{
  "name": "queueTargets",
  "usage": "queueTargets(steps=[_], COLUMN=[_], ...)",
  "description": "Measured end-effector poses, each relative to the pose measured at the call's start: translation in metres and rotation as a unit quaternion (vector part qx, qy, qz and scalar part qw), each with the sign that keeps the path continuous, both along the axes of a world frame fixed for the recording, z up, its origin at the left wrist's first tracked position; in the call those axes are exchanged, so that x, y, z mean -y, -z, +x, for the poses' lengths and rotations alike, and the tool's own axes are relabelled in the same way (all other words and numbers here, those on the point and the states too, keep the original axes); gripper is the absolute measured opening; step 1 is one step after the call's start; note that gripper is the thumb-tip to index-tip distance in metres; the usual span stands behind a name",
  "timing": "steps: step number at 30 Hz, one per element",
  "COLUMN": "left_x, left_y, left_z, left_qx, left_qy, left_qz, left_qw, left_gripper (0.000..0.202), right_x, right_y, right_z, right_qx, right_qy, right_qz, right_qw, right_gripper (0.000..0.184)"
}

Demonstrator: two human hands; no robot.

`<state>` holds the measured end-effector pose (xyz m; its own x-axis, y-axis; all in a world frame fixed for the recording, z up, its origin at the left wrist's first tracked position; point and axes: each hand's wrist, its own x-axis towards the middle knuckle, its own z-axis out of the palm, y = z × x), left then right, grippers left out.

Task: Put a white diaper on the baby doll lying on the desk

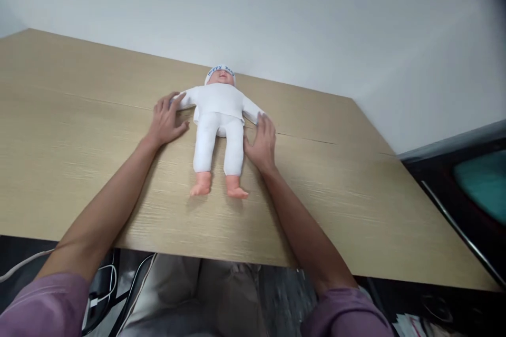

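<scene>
A baby doll (219, 102) in a white long-sleeved top and white trousers lies face up on the wooden table (324, 189). Its head, in a white cap with blue lettering (220, 69), points away from me, and its bare feet point toward me. My left hand (167, 120) rests at the end of the doll's sleeve on the left, thumb and fingers spread apart. At the opposite sleeve end lies my right hand (262, 142), with its fingers over the cuff and its thumb beside the doll's leg. The doll's own hands are hidden by mine.
Behind the table's far edge rises a pale wall (276, 16). A black object with a teal panel (484, 184) stands at the right edge. Below the near edge are a white cable (108, 274) and papers (409, 325).
</scene>
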<state>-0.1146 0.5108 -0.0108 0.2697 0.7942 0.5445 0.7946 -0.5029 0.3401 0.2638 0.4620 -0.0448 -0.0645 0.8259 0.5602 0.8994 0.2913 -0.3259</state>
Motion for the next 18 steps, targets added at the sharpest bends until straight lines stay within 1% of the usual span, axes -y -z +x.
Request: queueTargets(steps=[2, 3, 4, 8, 10, 12, 13, 14, 15, 16, 17, 18], left_x=[0.02, 0.029, 0.037, 0.064, 0.08, 0.108, 0.13, 0.157, 0.19, 0.228, 0.27, 0.312], left_y=[0.002, 0.003, 0.004, 0.003, -0.002, -0.012, -0.017, -0.021, -0.022, -0.02, -0.013, -0.002], left_z=[0.013, 0.019, 0.024, 0.037, 0.042, 0.048, 0.05, 0.052, 0.054, 0.054, 0.054, 0.052], left_qx=[0.013, 0.022, 0.035, 0.121, 0.172, 0.206, 0.215, 0.222, 0.224, 0.223, 0.23, 0.238], left_qy=[0.049, 0.072, 0.088, 0.097, 0.091, 0.065, 0.044, 0.022, 0.009, -0.002, 0.0, 0.021], left_qz=[-0.018, -0.036, -0.057, -0.134, -0.151, -0.15, -0.139, -0.121, -0.094, -0.065, -0.034, 0.0], left_qw=[0.999, 0.997, 0.994, 0.979, 0.969, 0.965, 0.966, 0.967, 0.97, 0.973, 0.973, 0.971], left_gripper=[0.089, 0.086, 0.082, 0.072, 0.067, 0.058, 0.053, 0.046, 0.041, 0.036, 0.031, 0.028], right_x=[0.017, 0.024, 0.029, 0.049, 0.064, 0.093, 0.114, 0.14, 0.171, 0.207, 0.245, 0.285], right_y=[-0.008, -0.012, -0.015, -0.023, -0.026, -0.029, -0.03, -0.03, -0.029, -0.026, -0.019, -0.008], right_z=[-0.012, -0.017, -0.02, -0.031, -0.037, -0.042, -0.044, -0.044, -0.042, -0.038, -0.032, -0.025], right_qx=[-0.011, -0.021, -0.032, -0.064, -0.075, -0.107, -0.134, -0.164, -0.197, -0.218, -0.219, -0.208], right_qy=[-0.093, -0.121, -0.134, -0.114, -0.093, -0.067, -0.057, -0.052, -0.054, -0.065, -0.078, -0.084], right_qz=[-0.03, -0.048, -0.066, -0.102, -0.101, -0.088, -0.076, -0.06, -0.039, -0.015, 0.013, 0.046], right_qw=[0.995, 0.991, 0.988, 0.986, 0.988, 0.988, 0.986, 0.983, 0.978, 0.974, 0.972, 0.973], right_gripper=[0.077, 0.075, 0.074, 0.07, 0.065, 0.058, 0.054, 0.049, 0.044, 0.039, 0.034, 0.03])
